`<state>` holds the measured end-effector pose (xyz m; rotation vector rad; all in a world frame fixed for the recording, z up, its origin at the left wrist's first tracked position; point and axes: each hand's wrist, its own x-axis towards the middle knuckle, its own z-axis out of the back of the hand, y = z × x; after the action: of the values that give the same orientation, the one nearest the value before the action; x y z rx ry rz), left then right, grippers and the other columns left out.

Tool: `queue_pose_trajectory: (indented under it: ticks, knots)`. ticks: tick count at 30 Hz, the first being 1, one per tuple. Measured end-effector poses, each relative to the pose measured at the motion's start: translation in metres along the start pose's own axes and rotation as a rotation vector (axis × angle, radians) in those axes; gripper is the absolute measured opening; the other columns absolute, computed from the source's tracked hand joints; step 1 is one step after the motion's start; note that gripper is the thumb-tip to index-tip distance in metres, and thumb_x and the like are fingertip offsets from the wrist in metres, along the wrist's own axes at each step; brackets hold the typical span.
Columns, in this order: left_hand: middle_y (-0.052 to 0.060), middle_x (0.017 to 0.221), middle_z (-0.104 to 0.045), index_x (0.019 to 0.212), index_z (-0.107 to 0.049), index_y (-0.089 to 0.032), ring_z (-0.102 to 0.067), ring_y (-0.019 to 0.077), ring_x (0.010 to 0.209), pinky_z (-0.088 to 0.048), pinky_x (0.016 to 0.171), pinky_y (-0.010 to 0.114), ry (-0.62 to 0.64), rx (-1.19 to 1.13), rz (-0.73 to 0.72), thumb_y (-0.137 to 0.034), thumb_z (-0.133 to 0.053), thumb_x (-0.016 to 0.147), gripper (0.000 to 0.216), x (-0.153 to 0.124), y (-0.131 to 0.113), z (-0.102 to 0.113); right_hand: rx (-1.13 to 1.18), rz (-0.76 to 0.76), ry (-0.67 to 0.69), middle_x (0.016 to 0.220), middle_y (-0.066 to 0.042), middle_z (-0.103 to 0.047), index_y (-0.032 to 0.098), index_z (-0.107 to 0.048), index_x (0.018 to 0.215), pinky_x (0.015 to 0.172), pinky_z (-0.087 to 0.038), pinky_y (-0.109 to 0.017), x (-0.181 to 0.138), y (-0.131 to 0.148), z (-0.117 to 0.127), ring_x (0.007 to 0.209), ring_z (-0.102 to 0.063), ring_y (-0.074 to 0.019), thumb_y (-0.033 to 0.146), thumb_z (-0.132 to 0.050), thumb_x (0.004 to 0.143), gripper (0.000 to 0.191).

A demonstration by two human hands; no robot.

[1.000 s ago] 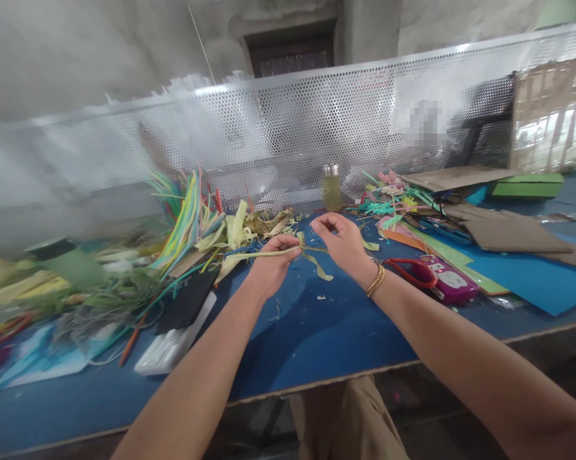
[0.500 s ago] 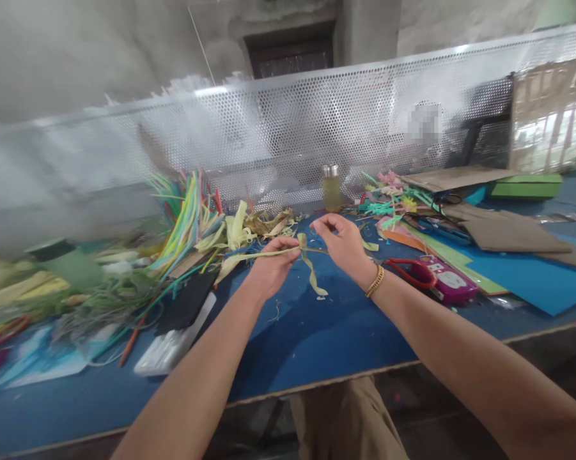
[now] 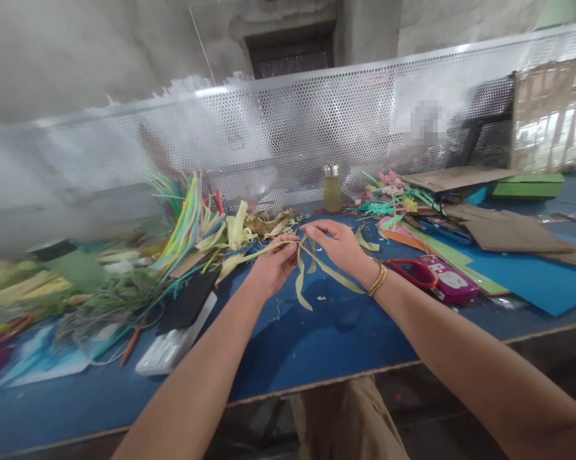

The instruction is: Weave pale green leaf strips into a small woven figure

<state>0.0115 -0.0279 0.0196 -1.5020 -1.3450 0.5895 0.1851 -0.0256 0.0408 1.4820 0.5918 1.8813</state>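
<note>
Pale green-yellow husk-like strips (image 3: 334,273) cross between my two hands over the blue table. My left hand (image 3: 277,265) is closed on them, fingertips pinching near the crossing, with one end running out leftward past the knuckles. My right hand (image 3: 338,244) meets it from the other side, thumb and fingers pinched on the strips at the same spot. Loose tails hang below, one straight down and one slanting toward my right wrist. The exact knot or fold is hidden by my fingertips. Another short strip (image 3: 365,239) lies just behind my right hand.
Dried husks (image 3: 240,230) and colourful pipe cleaners (image 3: 185,220) are heaped at left, near a black phone-like slab (image 3: 186,300). At right lie red-handled scissors (image 3: 415,273), a purple case (image 3: 453,281), blue paper (image 3: 532,275) and cardboard (image 3: 513,230). A capped bottle (image 3: 332,190) stands behind.
My right hand has moved left to meet my left fingertips. The strip's loop has opened out, and its tails now hang in different directions.
</note>
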Motion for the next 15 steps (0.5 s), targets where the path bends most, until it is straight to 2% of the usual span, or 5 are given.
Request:
queue_pose_trajectory:
  ticks: [4, 8, 15]
  knots:
    - [0.001, 0.084, -0.068, 0.088, -0.07, -0.02, -0.062, 0.0123, 0.075, -0.049, 0.071, 0.026, -0.008, -0.012, 0.026, -0.025, -0.081, 0.07, 0.022, 0.0012, -0.0005, 0.0019, 0.031, -0.023, 0.071, 0.084, -0.003, -0.072, 0.02, -0.071, 0.084, 0.075, -0.048, -0.029, 0.0001, 0.0006, -0.0009, 0.079, -0.062, -0.0157, 0.036, -0.061, 0.085, 0.019]
    - [0.001, 0.082, -0.068, 0.088, -0.07, -0.019, -0.061, 0.012, 0.072, -0.048, 0.068, 0.026, -0.015, -0.008, 0.016, -0.024, -0.081, 0.069, 0.023, 0.0022, 0.0001, 0.0016, 0.03, -0.003, 0.041, 0.079, -0.003, -0.07, 0.02, -0.069, 0.08, 0.074, -0.048, -0.029, 0.0012, 0.0008, -0.0009, 0.076, -0.061, -0.0147, 0.032, -0.062, 0.084, 0.015]
    - [0.0, 0.08, -0.067, 0.086, -0.07, -0.019, -0.06, 0.0116, 0.071, -0.048, 0.068, 0.026, 0.007, -0.007, 0.007, -0.023, -0.081, 0.069, 0.02, 0.0036, 0.0016, 0.0026, 0.029, 0.044, 0.015, 0.085, -0.004, -0.071, 0.019, -0.069, 0.084, 0.079, -0.048, -0.03, 0.0007, 0.0005, -0.0013, 0.082, -0.063, -0.0156, 0.025, -0.061, 0.083, 0.01]
